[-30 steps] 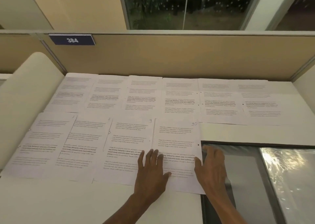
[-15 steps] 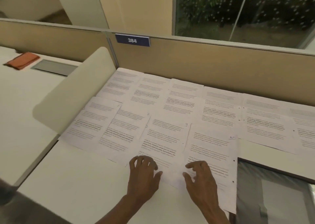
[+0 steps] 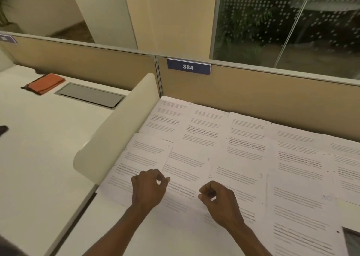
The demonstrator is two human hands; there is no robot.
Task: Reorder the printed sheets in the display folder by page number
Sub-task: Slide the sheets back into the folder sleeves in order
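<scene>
Both hands, left hand (image 3: pixel 149 187) and right hand (image 3: pixel 220 199), are curling fingers toward thumbs low over the near printed sheets (image 3: pixel 243 158); whether either is pinching paper I cannot tell; the sheets are lying in two overlapping rows across the white desk (image 3: pixel 155 236), reaching back to the tan partition (image 3: pixel 272 100); the display folder (image 3: pixel 353 241) is showing a dark corner lower right

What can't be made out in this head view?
Printed sheets: head view, handwritten page numbers in the corners mostly too small and blurred to read.
Display folder: only a dark corner shows, cut off by the lower right edge.
Left hand and right hand: fingers curled over the sheets; whether they pinch paper is hidden under the hands.
</scene>
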